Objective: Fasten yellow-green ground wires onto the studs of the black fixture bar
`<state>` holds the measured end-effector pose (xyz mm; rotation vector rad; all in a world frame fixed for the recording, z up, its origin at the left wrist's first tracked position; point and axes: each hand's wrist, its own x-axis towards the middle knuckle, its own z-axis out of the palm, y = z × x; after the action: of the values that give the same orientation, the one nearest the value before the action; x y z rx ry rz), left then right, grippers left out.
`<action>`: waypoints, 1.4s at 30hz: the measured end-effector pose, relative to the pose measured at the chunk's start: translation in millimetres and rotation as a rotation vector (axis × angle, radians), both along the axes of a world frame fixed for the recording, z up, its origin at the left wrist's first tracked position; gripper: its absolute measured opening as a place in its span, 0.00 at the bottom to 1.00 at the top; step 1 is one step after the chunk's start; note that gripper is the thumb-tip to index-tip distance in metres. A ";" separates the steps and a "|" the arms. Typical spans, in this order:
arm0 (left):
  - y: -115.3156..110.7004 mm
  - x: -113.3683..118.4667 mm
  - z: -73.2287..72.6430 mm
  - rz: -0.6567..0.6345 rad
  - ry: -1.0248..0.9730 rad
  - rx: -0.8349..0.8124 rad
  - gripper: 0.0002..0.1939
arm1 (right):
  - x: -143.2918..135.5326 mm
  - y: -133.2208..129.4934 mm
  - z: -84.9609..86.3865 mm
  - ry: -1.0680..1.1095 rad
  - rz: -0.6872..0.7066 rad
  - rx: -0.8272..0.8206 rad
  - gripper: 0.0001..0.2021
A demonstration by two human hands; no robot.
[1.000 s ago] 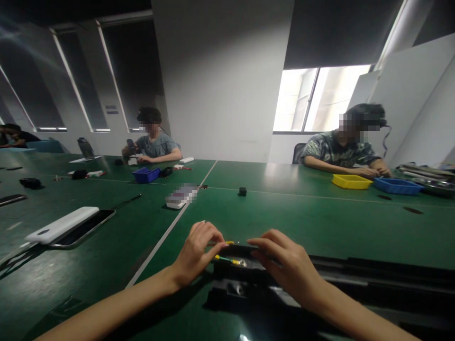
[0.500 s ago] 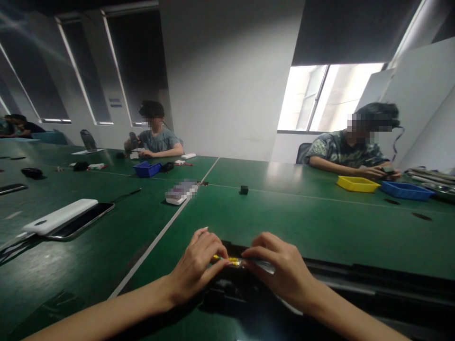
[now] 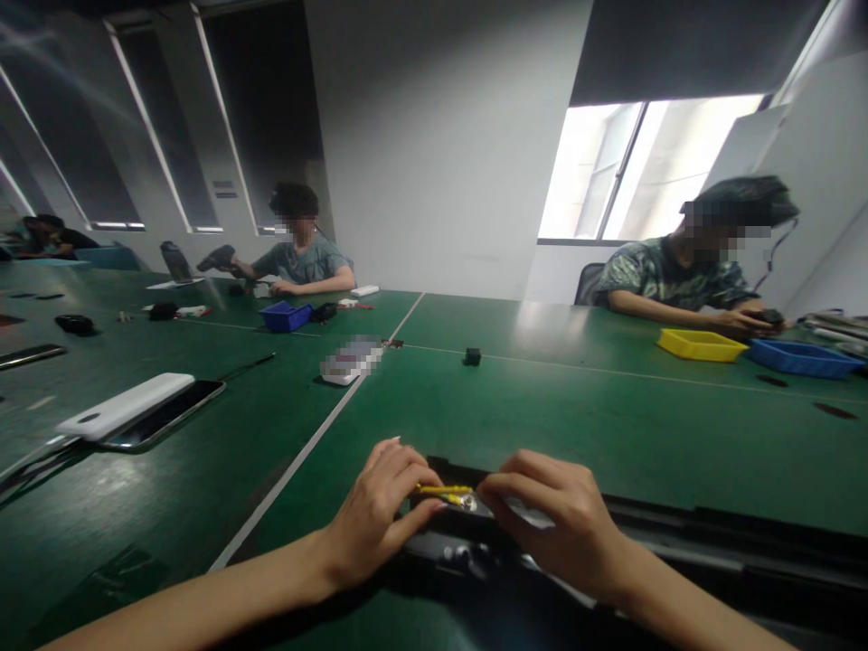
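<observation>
My left hand is closed, thumb and fingertips pinching two thin yellow strips that look like wires. They point right, and a small shiny round metal piece sits at the end of the lower one. Just right of it is my right hand, its fingers drawn together; whatever is between them is hidden. Under both hands lies a long black housing with a rail-like shape, running off to the right. A pale strip shows beneath my right palm, partly covered.
On the green table lie a white power bank, a phone and a small black cube. Farther off stand blue and yellow trays. Two people sit across the table, one holding a dark tool.
My right hand has moved slightly right, away from my left. More of the yellow strips and the round metal piece now shows. The person at left has swung the dark tool leftward.
</observation>
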<state>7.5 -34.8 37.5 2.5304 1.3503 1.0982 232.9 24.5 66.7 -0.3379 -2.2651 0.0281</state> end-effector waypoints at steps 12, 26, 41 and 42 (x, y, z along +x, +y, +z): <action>1.4 -9.7 -13.4 0.085 -0.283 -0.068 0.06 | 7.5 9.3 6.8 0.034 -0.042 -0.400 0.08; 4.1 -10.8 -22.7 -0.046 -0.317 0.046 0.06 | -1.2 16.5 -8.0 0.000 -0.026 -1.086 0.16; 3.6 -10.2 -21.9 -0.056 -0.285 0.093 0.06 | -3.0 14.8 -3.4 -0.034 -0.018 -1.165 0.18; 3.3 -9.8 -21.5 -0.056 -0.283 0.099 0.06 | -2.7 14.8 -4.0 -0.033 -0.014 -1.161 0.18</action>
<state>-2.3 -31.5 16.0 2.3446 1.1722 1.4778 230.2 39.3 62.7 -0.9351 -2.0412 1.3516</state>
